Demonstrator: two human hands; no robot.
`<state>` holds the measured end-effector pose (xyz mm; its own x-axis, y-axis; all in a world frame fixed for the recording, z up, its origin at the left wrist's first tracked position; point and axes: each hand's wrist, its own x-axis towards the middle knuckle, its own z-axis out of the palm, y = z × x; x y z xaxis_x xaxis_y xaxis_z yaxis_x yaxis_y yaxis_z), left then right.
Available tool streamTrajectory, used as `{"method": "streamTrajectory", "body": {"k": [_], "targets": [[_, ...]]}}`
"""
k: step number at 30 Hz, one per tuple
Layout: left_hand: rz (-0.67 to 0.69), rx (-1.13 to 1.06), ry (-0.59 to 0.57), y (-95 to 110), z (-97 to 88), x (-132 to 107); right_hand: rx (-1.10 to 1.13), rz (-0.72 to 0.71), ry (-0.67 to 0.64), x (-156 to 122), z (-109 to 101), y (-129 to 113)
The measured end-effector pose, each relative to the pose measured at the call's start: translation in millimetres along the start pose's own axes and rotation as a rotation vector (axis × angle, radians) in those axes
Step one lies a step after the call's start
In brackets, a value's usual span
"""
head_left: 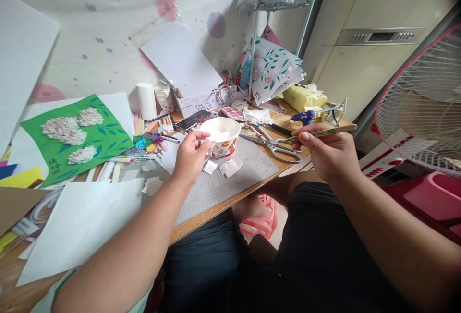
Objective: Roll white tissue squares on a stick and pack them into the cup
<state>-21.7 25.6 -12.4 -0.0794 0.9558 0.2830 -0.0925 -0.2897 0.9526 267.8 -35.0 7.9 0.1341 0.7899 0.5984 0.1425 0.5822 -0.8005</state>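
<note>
My left hand is closed in a pinch at the left side of a white paper bowl with a red and yellow print. Something pale shows at its fingertips, too small to make out against the bowl. My right hand grips a flat wooden stick with green markings, raised above the table's right edge and apart from the bowl. White paper scraps lie on the grey cutting mat in front of the bowl. Scissors rest open between the bowl and my right hand.
Left stands a green sheet with paper flowers, near paint pots and a loose white sheet. Behind are paper cups, a phone and a shelf rack. A blue glue gun and a fan are right.
</note>
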Motion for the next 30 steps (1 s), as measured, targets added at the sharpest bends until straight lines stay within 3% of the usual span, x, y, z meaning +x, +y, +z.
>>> {"method": "streamTrajectory", "body": {"k": [23,30], "targets": [[-0.047,0.007,-0.041,1,0.2,-3,0.010,0.076,0.009,-7,7,-4],[-0.040,0.015,-0.054,3,-2.4,-4,0.013,0.112,-0.012,-7,12,4]]}}
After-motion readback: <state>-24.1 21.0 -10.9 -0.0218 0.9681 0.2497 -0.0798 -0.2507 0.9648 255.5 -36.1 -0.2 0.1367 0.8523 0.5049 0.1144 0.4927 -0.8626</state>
